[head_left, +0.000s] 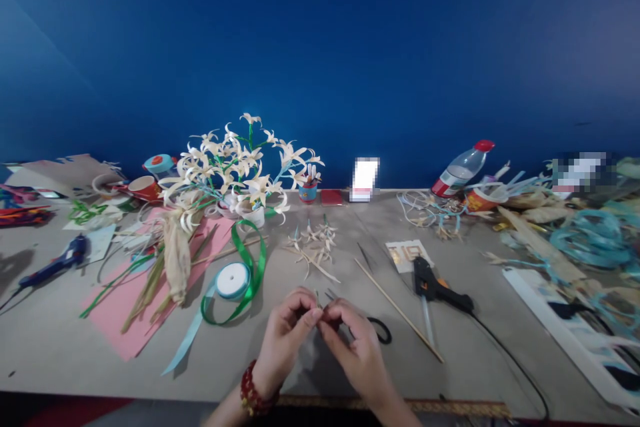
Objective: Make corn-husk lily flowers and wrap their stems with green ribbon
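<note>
My left hand [293,327] and my right hand [353,340] meet above the near middle of the table, thumbs and fingertips pinched together. A small thin green piece [317,299] sticks up between them; most of it is hidden by the fingers. Behind and beneath my right hand lies a pair of scissors [383,330], its black handle loop showing to the right. Just beyond the hands is a small pile of cream-coloured husk flowers and strips [320,247]. Left of my left hand stand a roll of light blue ribbon [233,280] and a looped green ribbon [260,267].
A bunch of cream artificial flowers [240,167] stands at the back left. Pink paper [115,320] bears dried husks [177,267]. To the right lie a wooden stick [400,310], a black glue gun [440,290], a power strip [550,333] and a tilted bottle [463,170].
</note>
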Demonstrator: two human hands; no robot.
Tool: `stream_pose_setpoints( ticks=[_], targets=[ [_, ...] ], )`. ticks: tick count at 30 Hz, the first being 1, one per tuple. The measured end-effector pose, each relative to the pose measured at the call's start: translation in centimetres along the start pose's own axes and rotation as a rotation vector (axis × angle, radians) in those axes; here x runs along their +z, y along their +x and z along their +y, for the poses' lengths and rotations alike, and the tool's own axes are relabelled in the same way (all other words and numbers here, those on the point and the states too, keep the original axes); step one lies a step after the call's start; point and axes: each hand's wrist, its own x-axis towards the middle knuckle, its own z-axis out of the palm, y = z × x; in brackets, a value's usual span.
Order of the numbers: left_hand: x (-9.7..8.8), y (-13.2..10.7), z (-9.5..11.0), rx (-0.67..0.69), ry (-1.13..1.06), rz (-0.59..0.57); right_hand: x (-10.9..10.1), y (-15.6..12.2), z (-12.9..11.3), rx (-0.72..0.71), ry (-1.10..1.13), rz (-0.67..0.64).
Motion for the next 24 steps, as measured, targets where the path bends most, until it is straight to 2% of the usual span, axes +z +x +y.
stream_pose_setpoints(
  ticks=[5,10,14,20,24],
  targets=[
    [-0.1,0.0,-0.1,0.007,0.031,0.002,-0.2,0.1,-0.2,-0.009,-0.003,-0.004],
    [-0.2,0.0,0.6,0.185,0.260,0.012,-0.9,0.4,-0.6,-0.042,0.003,0.017],
    [0.0,-0.2,1.6,0.289,0.428,-0.005,-1.2,1.0,-0.8,-0.015,0.064,0.053],
    [0.0,-0.6,2.3,0.363,0.495,-0.044,-0.7,1.4,-1.2,-0.027,0.139,0.053],
    [-0.1,-0.8,2.5,0.397,0.514,-0.045,-0.6,1.4,-1.1,0.030,0.306,0.040]
  ],
)
